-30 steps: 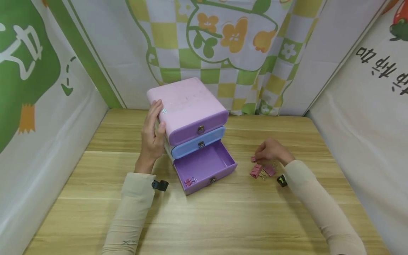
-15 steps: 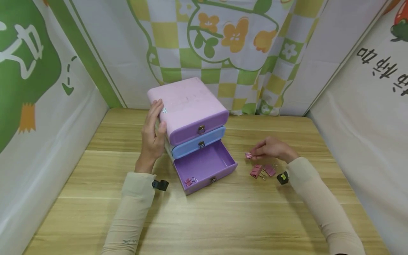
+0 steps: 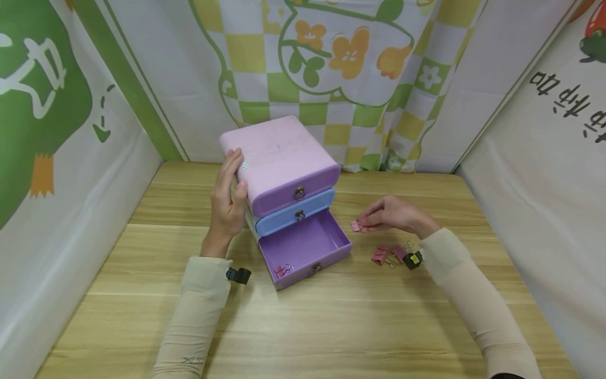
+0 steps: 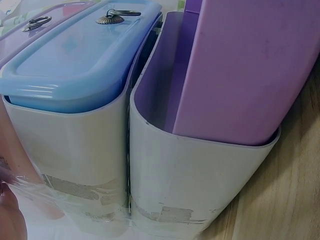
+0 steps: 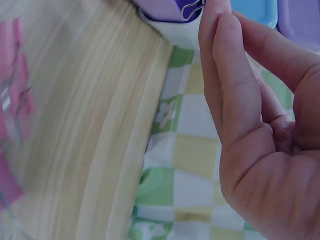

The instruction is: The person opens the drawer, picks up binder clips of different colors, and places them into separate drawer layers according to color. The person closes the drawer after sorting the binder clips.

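Observation:
A small drawer unit with a pink top stands on the table, its bottom purple drawer pulled out. My left hand rests against the unit's left side, fingers on the top edge; only a bit of that hand enters the left wrist view. Right of the drawer, my right hand pinches a pink binder clip between thumb and fingers. In the right wrist view, the clip's wire handle shows beyond the fingertips. Another binder clip lies in the drawer's front left corner.
Two more pink binder clips lie on the wooden table below the right hand, one partly behind the wrist camera. The blue middle drawer and purple top drawer are closed. A checked curtain hangs behind.
My right hand has lifted a binder clip from the group on the table and carried it left, towards the open drawer. The left hand has stayed in place.

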The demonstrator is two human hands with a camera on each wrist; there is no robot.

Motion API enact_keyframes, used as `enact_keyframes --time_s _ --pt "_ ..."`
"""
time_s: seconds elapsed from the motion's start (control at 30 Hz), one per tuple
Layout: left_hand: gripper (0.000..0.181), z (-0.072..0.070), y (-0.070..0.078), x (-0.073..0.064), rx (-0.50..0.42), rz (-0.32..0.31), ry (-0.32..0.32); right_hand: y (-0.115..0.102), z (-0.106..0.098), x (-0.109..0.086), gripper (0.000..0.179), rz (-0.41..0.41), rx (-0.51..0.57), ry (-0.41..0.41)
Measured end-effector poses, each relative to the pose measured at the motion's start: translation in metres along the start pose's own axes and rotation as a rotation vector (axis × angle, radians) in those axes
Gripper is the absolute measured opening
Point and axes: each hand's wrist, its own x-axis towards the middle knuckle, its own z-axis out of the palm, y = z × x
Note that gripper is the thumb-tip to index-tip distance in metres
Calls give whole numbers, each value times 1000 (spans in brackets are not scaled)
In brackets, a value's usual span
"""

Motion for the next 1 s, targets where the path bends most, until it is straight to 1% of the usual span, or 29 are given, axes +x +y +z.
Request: enact_keyframes --time_s 0.07,0.13,0.3,0.4,0.6,0.7,0.8,1.0 --pt "58 0 2 0 6 -4 -1 -5 5 1 34 -6 -2 -6" --pt "57 1 7 1 9 -9 0 -10 10 2 32 -7 -1 -8" --pt "55 0 29 7 -1 -16 0 -20 24 7 29 -10 22 -23" --pt "54 0 36 8 -3 -25 -2 -23 32 10 28 -26 2 -39" --pt "54 -1 39 9 -1 -31 -8 -27 54 18 22 -82 -71 -74" --pt "54 -1 39 9 -4 -30 -7 -28 67 24 18 -98 -99 -101" --pt "53 -1 37 8 -4 -32 -6 -30 80 29 14 -99 -134 -110" --pt "53 -1 37 8 0 -39 -8 -34 106 40 12 -137 -286 -128"
